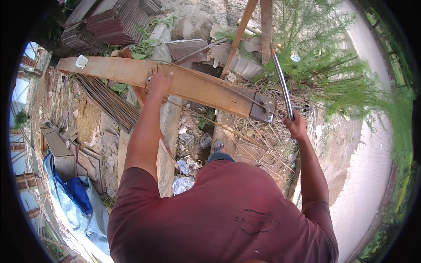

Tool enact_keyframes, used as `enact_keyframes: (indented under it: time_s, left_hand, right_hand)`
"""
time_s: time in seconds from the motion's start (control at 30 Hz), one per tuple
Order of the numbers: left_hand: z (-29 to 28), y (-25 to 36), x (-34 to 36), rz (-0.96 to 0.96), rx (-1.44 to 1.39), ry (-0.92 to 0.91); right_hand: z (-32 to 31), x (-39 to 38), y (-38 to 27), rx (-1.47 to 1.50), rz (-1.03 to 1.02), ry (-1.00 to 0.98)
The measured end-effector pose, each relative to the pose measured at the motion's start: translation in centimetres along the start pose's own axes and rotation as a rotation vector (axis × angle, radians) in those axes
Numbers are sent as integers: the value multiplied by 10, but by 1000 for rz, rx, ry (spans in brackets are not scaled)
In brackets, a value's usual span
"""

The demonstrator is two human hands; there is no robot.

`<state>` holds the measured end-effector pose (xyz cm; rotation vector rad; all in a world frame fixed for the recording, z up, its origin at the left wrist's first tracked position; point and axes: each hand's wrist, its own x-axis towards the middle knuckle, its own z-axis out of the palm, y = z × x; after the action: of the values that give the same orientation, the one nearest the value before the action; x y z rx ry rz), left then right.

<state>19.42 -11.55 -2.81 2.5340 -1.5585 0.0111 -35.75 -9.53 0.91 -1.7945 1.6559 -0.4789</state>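
A long wooden plank [201, 93] crosses in front of me, raised above the ground. My left hand [158, 80] lies on its middle, fingers stretched over the wood toward the far edge. A thin steel rod [228, 89] runs along the plank from near those fingertips to a dark metal block [262, 108] with pins, fixed at the right end. Whether the fingertips press on the rod, I cannot tell. My right hand [297, 126] is closed around the lower end of a shiny metal bar [283, 81] with an orange upper end, held upright just right of the block.
Bent wire pieces [258, 147] pile below the block. Long rods [103, 98] lie bundled under the plank's left part. Wooden posts [239, 37] and a feathery green plant [324, 65] stand beyond. Stacked roof tiles [116, 22] are far left; a blue tarp [76, 197] lies near left.
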Motion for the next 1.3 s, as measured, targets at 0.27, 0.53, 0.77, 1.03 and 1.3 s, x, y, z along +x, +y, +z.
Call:
enact_keyframes:
  time_s: [0.27,0.53,0.77,1.03,1.3]
  left_hand:
    - [14,3,0,-49,158,3]
    - [18,1,0,-29,207,35]
    - [27,-9,6,-10,271,48]
    - [34,-18,7,10,303,91]
    - [29,-12,3,14,335,103]
  right_hand:
    - [-44,-40,24,-106,-36,184]
    - [-116,-32,60,-567,11,190]
    - [-162,28,98,-804,-195,-38]
    - [-146,135,94,-868,-550,-217]
    - [-126,228,62,-892,-1051,-330]
